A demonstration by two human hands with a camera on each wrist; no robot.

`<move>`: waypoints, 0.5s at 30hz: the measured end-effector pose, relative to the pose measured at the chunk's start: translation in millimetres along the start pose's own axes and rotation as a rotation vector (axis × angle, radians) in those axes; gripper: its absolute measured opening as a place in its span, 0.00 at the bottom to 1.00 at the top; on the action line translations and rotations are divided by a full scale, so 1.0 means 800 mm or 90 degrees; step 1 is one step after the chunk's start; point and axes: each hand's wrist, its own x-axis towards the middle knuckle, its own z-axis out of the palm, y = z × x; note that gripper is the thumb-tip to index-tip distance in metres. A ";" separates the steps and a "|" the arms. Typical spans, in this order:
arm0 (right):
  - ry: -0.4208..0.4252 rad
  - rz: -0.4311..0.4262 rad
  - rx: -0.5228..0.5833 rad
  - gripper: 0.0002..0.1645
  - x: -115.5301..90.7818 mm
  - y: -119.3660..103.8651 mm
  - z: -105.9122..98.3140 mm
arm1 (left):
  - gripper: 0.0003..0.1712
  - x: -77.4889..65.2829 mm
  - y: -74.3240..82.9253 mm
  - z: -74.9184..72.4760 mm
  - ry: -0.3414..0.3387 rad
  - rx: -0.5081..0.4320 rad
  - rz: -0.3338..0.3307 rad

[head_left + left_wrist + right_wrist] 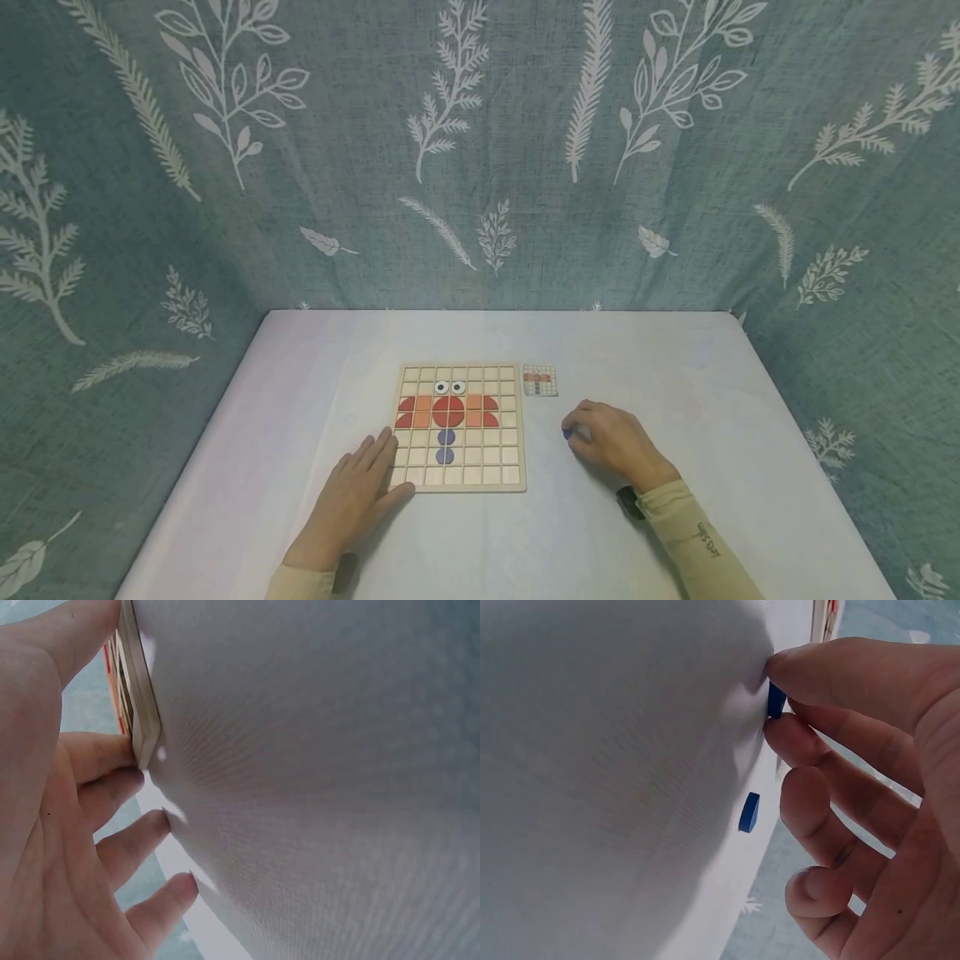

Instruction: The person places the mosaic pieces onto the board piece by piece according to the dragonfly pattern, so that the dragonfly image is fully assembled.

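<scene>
A square wooden grid board lies on the table, bearing red, orange and blue pieces and two eye discs. My left hand is spread flat at its lower left, with fingers along the left edge and the thumb at the near edge. In the left wrist view, straight fingers touch the corner of the board. To the right of the board, my right hand pinches a small blue mosaic piece between thumb and fingertip, low at the tabletop. A second blue piece lies beside the fingers on the table.
A small picture card with a matching grid pattern lies at the board's upper right. The pale table is bounded by a hanging leaf-patterned cloth at the back and both sides.
</scene>
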 end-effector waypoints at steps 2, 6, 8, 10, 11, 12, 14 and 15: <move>-0.004 0.003 0.000 0.10 0.000 0.000 0.001 | 0.46 0.001 0.000 0.000 -0.003 -0.002 -0.002; 0.004 -0.001 0.000 0.10 0.000 0.000 0.002 | 0.46 0.001 0.001 0.000 -0.010 -0.003 -0.008; 0.018 -0.010 -0.002 0.10 0.000 0.001 0.003 | 0.46 0.001 0.001 0.000 -0.013 -0.002 -0.008; 0.031 -0.022 -0.004 0.10 0.000 0.001 0.004 | 0.46 0.001 0.001 -0.001 -0.012 -0.002 -0.006; 0.038 -0.027 -0.005 0.10 0.000 0.001 0.004 | 0.46 0.000 0.001 -0.001 -0.010 -0.003 -0.005; 0.045 -0.033 -0.005 0.10 0.000 0.001 0.005 | 0.46 0.000 0.001 -0.002 -0.008 -0.003 -0.003; 0.058 -0.045 -0.006 0.10 0.001 0.000 0.005 | 0.46 0.000 0.002 -0.003 -0.002 -0.004 0.001; 0.065 -0.050 -0.002 0.10 0.002 -0.001 0.006 | 0.46 0.000 0.002 -0.003 0.002 -0.004 0.003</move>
